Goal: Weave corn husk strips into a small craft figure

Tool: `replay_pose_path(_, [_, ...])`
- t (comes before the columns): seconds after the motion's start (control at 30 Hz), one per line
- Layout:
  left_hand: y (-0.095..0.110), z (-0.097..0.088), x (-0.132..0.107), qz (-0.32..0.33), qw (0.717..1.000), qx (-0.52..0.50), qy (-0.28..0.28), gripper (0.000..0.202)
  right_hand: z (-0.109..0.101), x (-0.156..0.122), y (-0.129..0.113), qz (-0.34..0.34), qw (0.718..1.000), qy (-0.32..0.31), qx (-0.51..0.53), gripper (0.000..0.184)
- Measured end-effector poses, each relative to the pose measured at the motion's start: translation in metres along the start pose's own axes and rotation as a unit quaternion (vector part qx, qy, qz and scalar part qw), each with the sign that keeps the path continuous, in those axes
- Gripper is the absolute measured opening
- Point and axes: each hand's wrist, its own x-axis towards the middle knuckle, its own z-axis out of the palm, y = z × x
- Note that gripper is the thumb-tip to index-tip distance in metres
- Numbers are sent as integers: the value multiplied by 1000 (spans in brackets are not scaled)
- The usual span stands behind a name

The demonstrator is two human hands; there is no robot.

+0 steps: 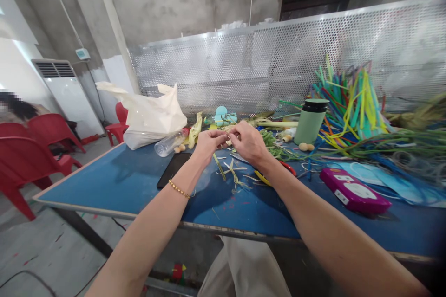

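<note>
My left hand [210, 143] and my right hand [248, 143] meet above the middle of the blue table [97, 178]. Fingers on both sides are closed in a pinch, tip to tip. Whatever thin, small thing is between them is too small to name. Below them lie pale, knotted strips [236, 177] and a short green stalk [219, 167]. Under my right forearm show the red and yellow handles [263, 177] of a tool, partly hidden. A dark flat phone-like slab [173, 170] rests beside my left wrist.
At the left stand a white plastic bag [153, 113] and a lying clear bottle [170, 144]. To the right are a green tumbler [311, 123], a purple device [354, 191], blue face masks [386, 178] and a heap of coloured strips [358, 102]. A perforated metal panel [223, 69] borders the back.
</note>
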Motion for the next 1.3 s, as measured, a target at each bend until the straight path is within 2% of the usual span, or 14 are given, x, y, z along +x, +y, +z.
replay_pose_path(0.27, [-3, -1, 2, -9, 1000, -28, -7, 23, 7, 4, 4, 66, 996, 31, 53, 10])
replay_pose_path(0.47, [-5, -5, 4, -23, 998, -53, -36, 25, 1, 5, 1, 97, 991, 16, 93, 10])
replay_pose_path(0.57, [-7, -6, 5, -27, 997, -67, -41, 27, -2, 7, 1, 106, 989, 30, 99, 10])
replay_pose_path(0.67, [-7, -4, 5, -21, 998, -47, -36, 27, -3, 8, 3, 80, 991, 43, 98, 19])
replay_pose_path(0.77, [-4, -1, 3, -17, 999, -15, -29, 24, -4, 8, 5, 57, 994, 23, 87, 13])
replay_pose_path(0.97, [-1, 1, 2, -27, 999, 34, -3, 12, -14, 10, 5, 136, 981, 28, 134, 21])
replay_pose_path(1.1, [-1, -1, 2, -13, 997, 77, 13, 7, -22, 12, 16, 80, 992, -56, 82, 22])
replay_pose_path(1.2, [-2, -1, 2, -2, 991, 131, -3, 6, -25, 13, 27, 27, 993, -111, 1, 23])
replay_pose_path(1.3, [-5, 0, 2, -21, 988, 154, -26, 9, -31, 12, 34, 38, 984, -140, -102, 23])
